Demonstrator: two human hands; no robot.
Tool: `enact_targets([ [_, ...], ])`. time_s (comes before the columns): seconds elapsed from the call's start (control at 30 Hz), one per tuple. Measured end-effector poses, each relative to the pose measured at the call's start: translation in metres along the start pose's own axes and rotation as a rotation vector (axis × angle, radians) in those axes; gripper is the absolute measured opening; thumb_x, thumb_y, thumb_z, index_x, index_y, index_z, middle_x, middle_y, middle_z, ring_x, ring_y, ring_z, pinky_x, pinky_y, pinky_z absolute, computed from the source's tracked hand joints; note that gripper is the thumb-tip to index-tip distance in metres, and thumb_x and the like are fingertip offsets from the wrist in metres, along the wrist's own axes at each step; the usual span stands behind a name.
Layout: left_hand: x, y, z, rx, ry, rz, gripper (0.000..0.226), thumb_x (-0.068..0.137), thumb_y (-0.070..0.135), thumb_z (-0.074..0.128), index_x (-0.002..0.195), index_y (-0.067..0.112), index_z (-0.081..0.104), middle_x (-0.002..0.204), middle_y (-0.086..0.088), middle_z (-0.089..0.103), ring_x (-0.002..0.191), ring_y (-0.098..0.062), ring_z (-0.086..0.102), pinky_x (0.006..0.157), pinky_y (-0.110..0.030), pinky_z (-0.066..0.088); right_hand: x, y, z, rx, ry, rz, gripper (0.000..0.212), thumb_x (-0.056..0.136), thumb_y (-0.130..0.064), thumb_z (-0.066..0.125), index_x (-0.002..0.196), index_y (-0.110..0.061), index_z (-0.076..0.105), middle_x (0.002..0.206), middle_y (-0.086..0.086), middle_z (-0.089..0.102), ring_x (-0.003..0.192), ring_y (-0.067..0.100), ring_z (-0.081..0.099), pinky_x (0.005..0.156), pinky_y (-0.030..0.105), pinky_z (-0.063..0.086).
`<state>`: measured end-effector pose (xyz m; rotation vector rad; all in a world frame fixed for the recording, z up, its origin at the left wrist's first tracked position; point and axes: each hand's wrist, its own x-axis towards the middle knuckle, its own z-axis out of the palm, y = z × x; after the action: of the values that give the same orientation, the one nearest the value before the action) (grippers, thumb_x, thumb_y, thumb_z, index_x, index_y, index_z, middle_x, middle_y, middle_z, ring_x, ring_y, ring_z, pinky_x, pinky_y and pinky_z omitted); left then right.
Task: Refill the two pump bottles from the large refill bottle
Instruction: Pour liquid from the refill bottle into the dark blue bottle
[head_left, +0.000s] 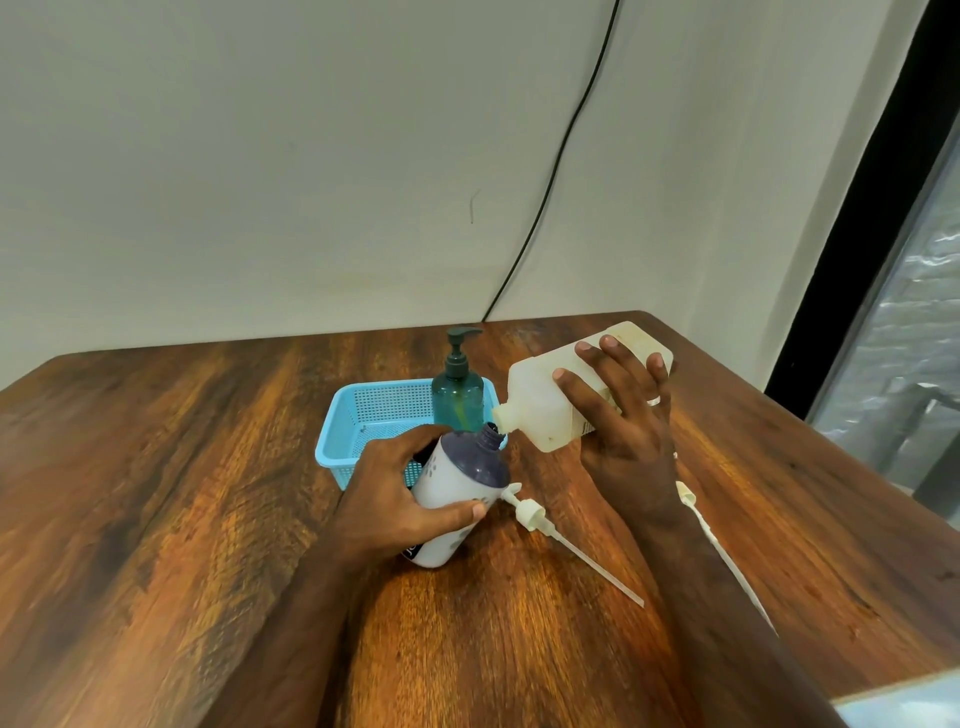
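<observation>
Left hand (400, 499) clamped round white bottle (457, 499), tilted, uncapped, mid-table | right hand (623, 415) gripping jug (540, 400), spout at its neck | pump (535, 514) laid beside | teal bottle (458, 395) in basket (363, 415) at far edge, capped; whether already filled cannot be told.

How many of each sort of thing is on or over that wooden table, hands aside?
Pump bottles: 2, a teal one and a white-and-purple one
Refill bottles: 1
Loose white pumps: 2
Baskets: 1
Total: 6
</observation>
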<state>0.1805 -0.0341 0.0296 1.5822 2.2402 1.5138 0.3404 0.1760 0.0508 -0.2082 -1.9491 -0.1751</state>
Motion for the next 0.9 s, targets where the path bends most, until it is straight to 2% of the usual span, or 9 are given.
enact_targets([
  [0.1,-0.0001,-0.0024,0.0004,0.001,0.002,0.002,0.068,0.056,0.074,0.075,0.116,0.047,0.058,0.116,0.021,0.066,0.108,-0.002,0.061,0.085,-0.028,0.055,-0.0001,0.0002,0.0006,-0.006,0.000,-0.002,0.049,0.091,-0.030,0.064,0.137,-0.023,0.048,0.146,0.015,0.052,0.145,0.029,0.033,0.125,0.049,0.006],
  [0.2,0.0003,-0.0050,0.0006,0.004,-0.002,-0.001,0.074,0.056,0.074,0.076,0.120,0.041,0.060,0.118,0.019,0.066,0.110,-0.004,0.061,0.087,-0.033,0.057,0.0001,0.0001,0.0007,-0.005,-0.005,-0.002,0.048,0.092,-0.033,0.061,0.137,-0.023,0.048,0.146,0.015,0.052,0.144,0.029,0.034,0.125,0.048,0.006],
  [0.33,0.0004,-0.0056,0.0011,-0.002,-0.004,0.008,0.073,0.056,0.073,0.076,0.120,0.042,0.058,0.118,0.020,0.066,0.109,-0.005,0.062,0.085,-0.028,0.056,0.0010,0.0004,0.0011,-0.007,-0.013,-0.004,0.047,0.092,-0.035,0.058,0.137,-0.023,0.049,0.146,0.015,0.052,0.145,0.029,0.033,0.125,0.047,0.006],
  [0.57,0.0008,0.0001,-0.0012,0.000,0.006,0.049,0.060,0.058,0.071,0.076,0.112,0.050,0.058,0.112,0.025,0.067,0.106,-0.001,0.062,0.079,-0.014,0.052,0.0019,-0.0004,-0.0008,-0.020,-0.011,-0.019,0.052,0.088,-0.033,0.067,0.136,-0.023,0.049,0.144,0.016,0.054,0.143,0.030,0.035,0.125,0.047,0.006],
  [0.73,0.0005,-0.0032,-0.0003,0.003,0.003,0.024,0.069,0.058,0.074,0.076,0.118,0.043,0.060,0.114,0.021,0.068,0.107,-0.004,0.062,0.084,-0.030,0.056,0.0027,-0.0006,-0.0007,-0.022,-0.007,-0.027,0.054,0.087,-0.033,0.069,0.136,-0.022,0.049,0.144,0.016,0.054,0.143,0.030,0.035,0.126,0.046,0.004],
  [0.9,0.0002,-0.0042,-0.0001,0.004,-0.003,0.002,0.076,0.057,0.074,0.077,0.121,0.034,0.064,0.116,0.018,0.068,0.108,-0.008,0.063,0.084,-0.038,0.058,0.0032,0.0008,-0.0004,-0.022,-0.004,-0.039,0.052,0.088,-0.035,0.066,0.136,-0.022,0.049,0.145,0.015,0.053,0.143,0.030,0.035,0.125,0.047,0.005],
])
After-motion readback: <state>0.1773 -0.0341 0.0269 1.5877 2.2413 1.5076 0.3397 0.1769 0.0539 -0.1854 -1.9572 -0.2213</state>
